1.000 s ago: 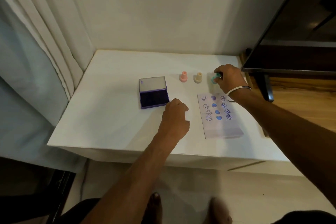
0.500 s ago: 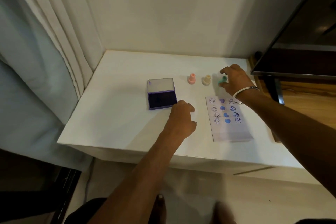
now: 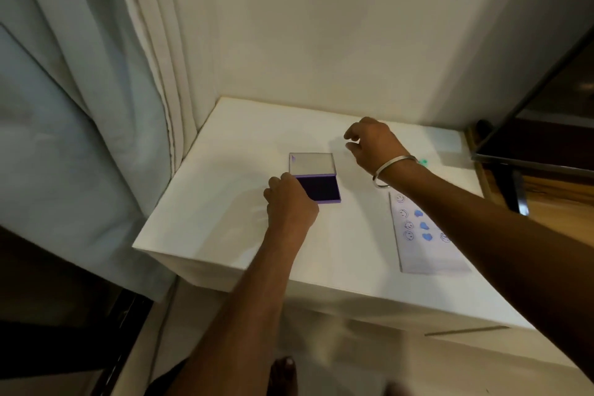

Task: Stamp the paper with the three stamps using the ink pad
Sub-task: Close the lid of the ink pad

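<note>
Nearest the camera, 2 bare forearms reach out over the white table point(image 3: 225, 235). The paper point(image 3: 427, 247) lies flat near the front right of the tabletop, partly crossed by the right forearm. On the part that shows I count 4 outlined smiley prints in the left column, 3 solid blue prints in the middle column, and 1 round outlined print at the right; any others are hidden under the arm.

Further in, the left hand point(image 3: 289, 202) rests knuckles-up at the front left corner of the ink pad point(image 3: 319, 186), fingers curled down against its edge; whether they actually pinch the case I cannot tell. There is 1 ink pad, a purple case with its dark pad exposed and its clear lid standing open behind.

Beyond it, the right hand point(image 3: 374, 145) hangs above the table just right of the lid, fingers loosely bent and apart, holding nothing visible. It wears 1 metal bangle point(image 3: 390, 170) at the wrist.

Only 1 stamp shows: a sliver of the green stamp point(image 3: 423, 161) peeking out behind the right wrist.
</note>
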